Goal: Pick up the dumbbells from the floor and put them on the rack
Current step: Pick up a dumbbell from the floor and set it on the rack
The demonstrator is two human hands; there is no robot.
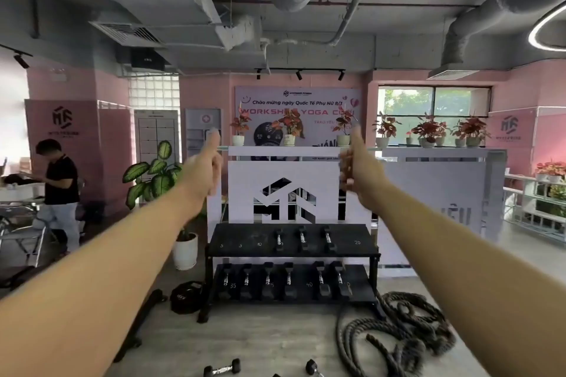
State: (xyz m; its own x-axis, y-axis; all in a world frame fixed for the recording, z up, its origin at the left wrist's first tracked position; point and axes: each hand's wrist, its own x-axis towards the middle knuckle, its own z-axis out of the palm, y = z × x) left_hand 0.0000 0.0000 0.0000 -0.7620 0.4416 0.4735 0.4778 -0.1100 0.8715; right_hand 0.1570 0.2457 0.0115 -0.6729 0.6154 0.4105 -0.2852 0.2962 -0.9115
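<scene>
A black two-shelf rack (pixel 242 246) stands ahead against a white panel. Three dumbbells (pixel 302 237) lie on its top shelf, several more (pixel 288 280) on the lower shelf. On the floor at the bottom edge lies a small black dumbbell (pixel 222 368), and a second one (pixel 313 367) is partly cut off. Both my arms are stretched forward at chest height, well above the rack. My left hand (pixel 204 167) and my right hand (pixel 359 167) are fists with the thumbs pointing up. Neither hand holds anything.
A coiled battle rope (pixel 398 324) lies on the floor right of the rack. A black weight plate (pixel 185 300) and a potted plant (pixel 183 249) sit to its left. A person in a black shirt (pixel 59 180) stands far left by a table.
</scene>
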